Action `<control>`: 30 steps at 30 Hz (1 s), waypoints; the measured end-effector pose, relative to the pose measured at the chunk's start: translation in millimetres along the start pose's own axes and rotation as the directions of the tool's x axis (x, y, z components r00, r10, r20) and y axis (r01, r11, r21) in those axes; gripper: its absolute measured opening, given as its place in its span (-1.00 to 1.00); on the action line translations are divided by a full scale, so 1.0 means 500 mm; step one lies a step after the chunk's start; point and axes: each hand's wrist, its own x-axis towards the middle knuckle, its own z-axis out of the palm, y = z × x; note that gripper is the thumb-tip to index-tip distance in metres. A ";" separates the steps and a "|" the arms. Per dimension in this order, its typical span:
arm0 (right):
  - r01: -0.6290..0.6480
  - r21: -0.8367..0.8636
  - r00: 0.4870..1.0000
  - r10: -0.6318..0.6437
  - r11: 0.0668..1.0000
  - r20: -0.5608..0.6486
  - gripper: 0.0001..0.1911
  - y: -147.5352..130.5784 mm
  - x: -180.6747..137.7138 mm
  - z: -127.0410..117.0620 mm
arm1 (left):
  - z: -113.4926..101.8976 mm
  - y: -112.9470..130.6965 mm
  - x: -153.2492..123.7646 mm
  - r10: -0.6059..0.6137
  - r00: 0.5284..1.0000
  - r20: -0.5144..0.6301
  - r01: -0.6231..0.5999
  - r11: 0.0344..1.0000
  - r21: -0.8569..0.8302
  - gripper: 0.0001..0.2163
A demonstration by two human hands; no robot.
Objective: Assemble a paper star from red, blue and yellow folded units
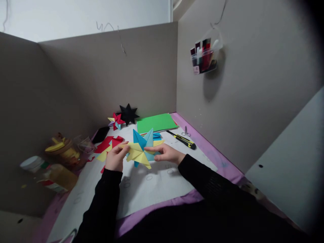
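Note:
A folded paper star of blue and yellow points (141, 148) is held just above the white sheet (149, 185) on the desk. My left hand (115, 158) pinches a yellow point on the star's left side. My right hand (165, 153) grips the star from the right, fingers closed on its blue and yellow points. Both sleeves are black.
Behind the star lie red and yellow paper pieces (108, 145), a small multicoloured star (115, 120), a black star (128, 114), a green paper stack (155, 123), a utility knife (182, 139) and small scissors (186, 132). Jars (59, 155) stand at left. A pen holder (205, 55) hangs on the right wall.

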 end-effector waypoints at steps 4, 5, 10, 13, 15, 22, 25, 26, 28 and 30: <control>-0.007 -0.035 1.000 0.007 0.999 0.012 -0.33 -0.005 -0.001 0.000 | 0.006 -0.016 -0.001 -0.061 0.998 0.018 0.062 0.998 -0.024 -0.66; -0.013 -0.040 1.000 0.014 0.999 0.011 -0.33 -0.006 -0.002 0.000 | 0.007 -0.020 -0.001 -0.056 0.998 0.010 0.056 0.998 -0.005 -0.66; -0.040 -0.047 0.999 0.041 0.998 0.020 -0.35 -0.006 -0.001 0.003 | 0.018 -0.021 -0.010 -0.044 0.996 0.080 0.042 0.999 0.032 -0.66; -0.041 -0.046 0.999 0.042 0.998 0.014 -0.35 -0.002 0.000 0.005 | 0.026 -0.015 -0.019 0.023 0.999 0.024 -0.024 0.998 0.058 -0.67; -0.029 -0.039 0.999 0.030 0.999 0.014 -0.35 0.002 0.001 0.005 | 0.028 -0.013 -0.023 0.075 0.997 -0.029 -0.071 0.990 0.119 -0.68; 0.001 -0.032 1.000 -0.001 0.999 0.022 -0.35 0.009 0.001 0.004 | 0.028 -0.013 -0.021 0.172 0.984 -0.044 -0.165 0.978 0.129 -0.70; 0.001 -0.021 1.000 -0.001 1.000 0.027 -0.36 0.009 0.001 0.005 | 0.029 -0.020 -0.017 0.166 0.985 -0.055 -0.168 0.985 -0.039 -0.72; 0.000 -0.014 1.000 0.001 1.000 0.027 -0.36 0.009 0.001 0.005 | 0.029 -0.022 -0.016 0.157 0.986 -0.061 -0.161 0.984 -0.077 -0.72; -0.006 -0.003 1.000 0.006 1.000 0.027 -0.36 0.008 0.001 0.006 | 0.029 -0.023 -0.016 0.132 0.989 -0.065 -0.139 0.983 -0.124 -0.73; -0.011 0.000 0.999 0.011 1.000 0.030 -0.37 0.008 0.000 0.006 | 0.028 -0.020 -0.016 0.105 0.993 -0.052 -0.112 0.981 -0.158 -0.72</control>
